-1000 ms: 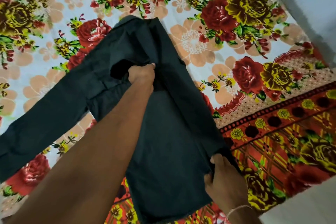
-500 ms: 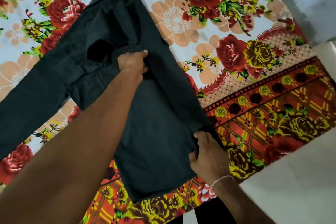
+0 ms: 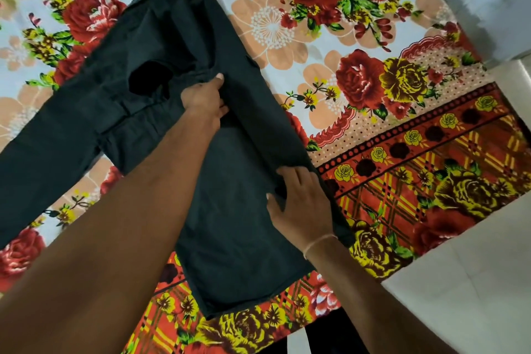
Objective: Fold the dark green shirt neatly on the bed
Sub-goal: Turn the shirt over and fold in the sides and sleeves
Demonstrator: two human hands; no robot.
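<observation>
Head view: left hand (image 3: pixel 205 98) pinches the shirt (image 3: pixel 230 210) mid-chest, right hand (image 3: pixel 298 201) grips the folded side; the crease should be pulled straight.

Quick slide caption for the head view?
Both hands, left hand and right hand, grip the dark green shirt on the floral bedsheet.

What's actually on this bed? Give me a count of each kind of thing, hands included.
Shirts: 1, the dark green shirt
Bedsheets: 1, the floral sheet
Hands: 2, the left hand and right hand, both on the shirt
Total: 4
</observation>
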